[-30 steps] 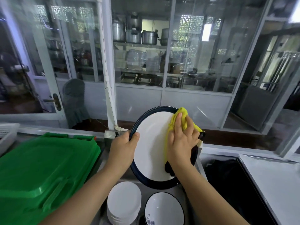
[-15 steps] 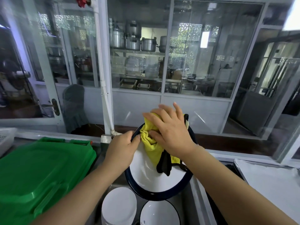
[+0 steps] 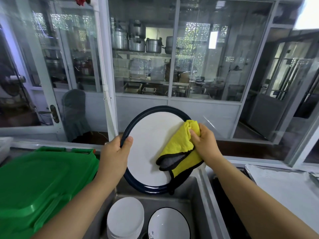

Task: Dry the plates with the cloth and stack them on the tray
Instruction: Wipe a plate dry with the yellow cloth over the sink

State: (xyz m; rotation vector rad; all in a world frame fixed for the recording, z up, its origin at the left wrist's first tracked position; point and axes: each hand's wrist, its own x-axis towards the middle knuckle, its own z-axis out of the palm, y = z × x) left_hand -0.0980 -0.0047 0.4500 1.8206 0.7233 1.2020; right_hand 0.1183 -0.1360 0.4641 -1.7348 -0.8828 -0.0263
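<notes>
Over the sink (image 3: 193,200), where 1 stack (image 3: 125,218) and 1 bowl (image 3: 168,225) wait, my left hand (image 3: 114,152) grips the plate (image 3: 148,152) rim while my right hand (image 3: 206,144) clenches the cloth (image 3: 179,145) against its face, so I should wipe in overlapping sweeps to the far rim, keeping it steady.

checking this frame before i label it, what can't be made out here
- Head view: the plate's right rim, covered by the yellow cloth and the right hand.
- Stack of white plates and the bowl in the sink: cut off by the bottom edge.
- Left hand: fingers behind the plate, hidden.
</notes>
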